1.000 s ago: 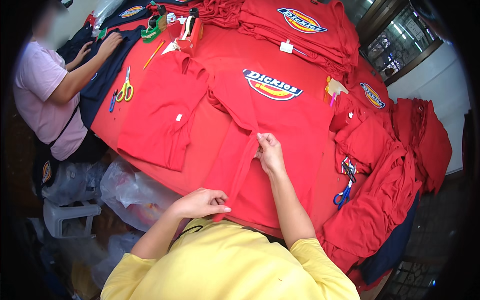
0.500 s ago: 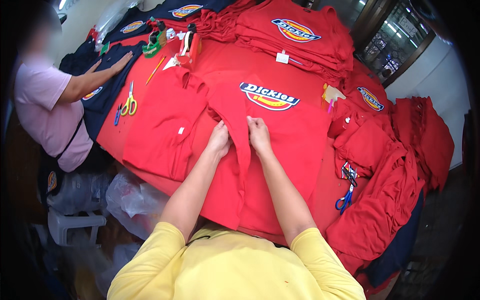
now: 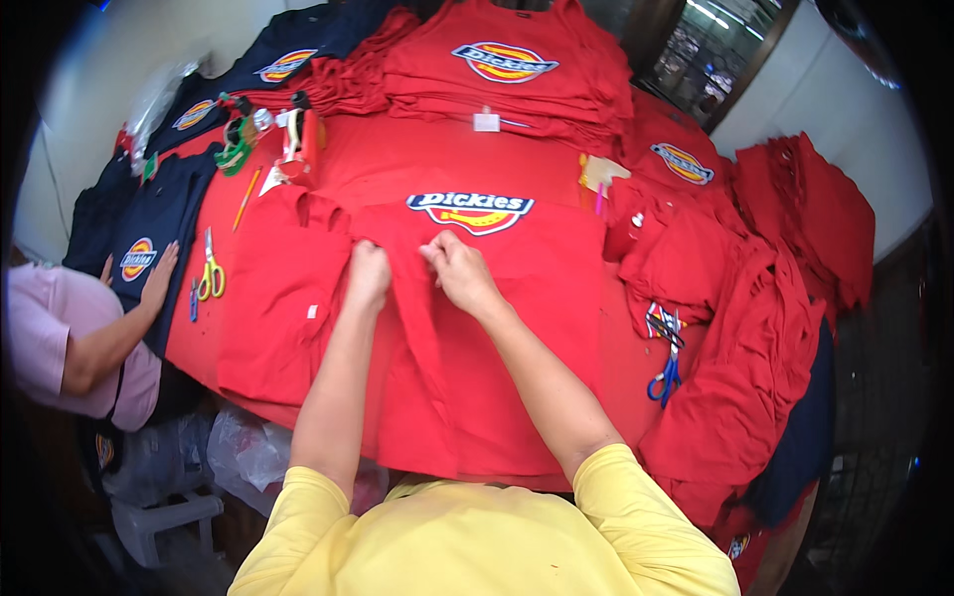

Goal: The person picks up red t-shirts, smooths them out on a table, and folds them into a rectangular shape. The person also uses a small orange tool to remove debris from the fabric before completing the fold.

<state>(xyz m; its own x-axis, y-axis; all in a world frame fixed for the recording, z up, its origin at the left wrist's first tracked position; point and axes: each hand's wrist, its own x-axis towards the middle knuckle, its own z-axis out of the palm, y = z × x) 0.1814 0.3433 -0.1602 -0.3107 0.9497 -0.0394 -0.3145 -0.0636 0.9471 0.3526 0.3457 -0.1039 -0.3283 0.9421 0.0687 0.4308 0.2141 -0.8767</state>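
A red shirt (image 3: 497, 368) with a printed emblem near its far end lies spread on the table in front of me. My left hand (image 3: 369, 276) is closed in a fist on the shirt's left side, gripping its cloth. Just right of it, my right hand (image 3: 463, 274) pinches the shirt below the emblem, its fingers curled together. Between the two hands the cloth is raised in a fold that runs toward me. Left of my left hand lies another red garment (image 3: 266, 343) with a small white label.
Yellow-handled scissors (image 3: 211, 270), a pencil (image 3: 246, 199) and a red tape dispenser (image 3: 301, 149) lie at left. Stacked red shirts (image 3: 507, 94) stand at the back. Blue-handled scissors (image 3: 666, 372) lie at right by crumpled red garments (image 3: 740, 387). A co-worker (image 3: 89, 348) handles a navy shirt (image 3: 134, 223).
My view has shifted, so the table's things sit further left. My hands have moved slightly apart and the raised fold has sunk lower. The co-worker's hands have slid nearer along the navy shirt.
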